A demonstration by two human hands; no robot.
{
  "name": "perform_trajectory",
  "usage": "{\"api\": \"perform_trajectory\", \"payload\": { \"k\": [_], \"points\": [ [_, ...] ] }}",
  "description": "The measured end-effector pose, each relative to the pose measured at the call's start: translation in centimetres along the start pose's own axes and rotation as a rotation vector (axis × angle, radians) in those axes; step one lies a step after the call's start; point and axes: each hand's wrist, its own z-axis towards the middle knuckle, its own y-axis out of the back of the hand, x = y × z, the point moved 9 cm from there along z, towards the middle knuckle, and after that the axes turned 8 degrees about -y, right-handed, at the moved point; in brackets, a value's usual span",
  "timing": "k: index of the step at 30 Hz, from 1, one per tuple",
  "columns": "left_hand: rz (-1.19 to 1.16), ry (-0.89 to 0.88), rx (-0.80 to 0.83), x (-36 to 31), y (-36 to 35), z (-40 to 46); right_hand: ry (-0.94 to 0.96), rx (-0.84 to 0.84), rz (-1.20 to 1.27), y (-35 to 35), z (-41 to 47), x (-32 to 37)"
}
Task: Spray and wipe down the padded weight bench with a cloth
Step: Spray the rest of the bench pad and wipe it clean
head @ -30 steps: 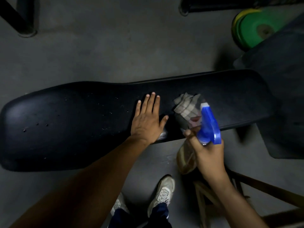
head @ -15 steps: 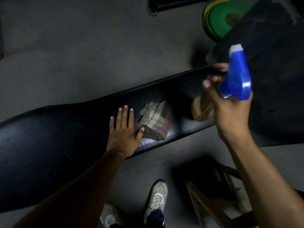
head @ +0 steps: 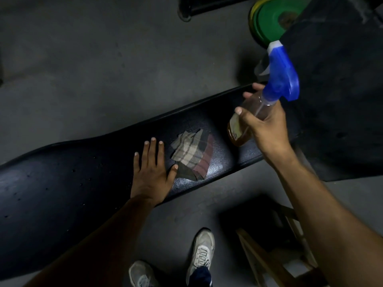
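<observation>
The black padded bench (head: 72, 183) runs from lower left up to the right. A crumpled plaid cloth (head: 191, 156) lies on its pad. My left hand (head: 151, 172) rests flat on the pad just left of the cloth, fingers spread, the thumb touching the cloth's edge. My right hand (head: 267, 129) grips a clear spray bottle (head: 275, 88) with a blue trigger head and amber liquid, held above the bench's right end with the nozzle pointing up and away.
Green and yellow weight plates (head: 269, 19) lie on the floor at the top right, beside a second dark padded section (head: 335, 100). A wooden stool frame (head: 269, 259) stands at the lower right. My shoes (head: 201, 251) are just below the bench.
My right hand has lifted the spray bottle from the bench's near edge up over its right end. The view shifted right. My left hand stayed flat beside the cloth.
</observation>
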Motion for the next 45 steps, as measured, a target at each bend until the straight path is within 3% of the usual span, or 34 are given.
{"api": "perform_trajectory", "payload": {
  "k": [10, 15, 19, 27, 33, 40, 45],
  "points": [
    [-0.015, 0.008, -0.013, 0.0, 0.0, 0.0, -0.175, 0.052, -0.074, 0.5, -1.4, -6.6],
    [-0.009, 0.01, -0.017, 0.0, 0.1, -0.1, -0.283, -0.086, -0.063, 2.3, -5.2, -11.9],
    [-0.017, 0.012, -0.016, 0.0, 0.0, -0.1, -0.329, -0.089, -0.182, 1.6, -9.0, -14.3],
    [-0.037, 0.022, 0.001, 0.2, -0.1, -0.2, 0.057, 0.147, -0.55, -9.0, -9.1, -8.6],
    [-0.155, 0.017, 0.007, 0.5, 0.6, -0.3, 0.229, 0.262, -0.961, -14.9, -7.6, -9.7],
    [-0.374, -0.017, -0.056, 1.9, 2.1, -2.1, 0.294, 0.229, -0.855, -15.5, -8.9, -9.7],
    [-0.298, 0.112, -0.134, 5.4, 3.0, -6.2, 0.298, 0.272, -0.817, -17.2, -11.4, -9.7]
  ]
}}
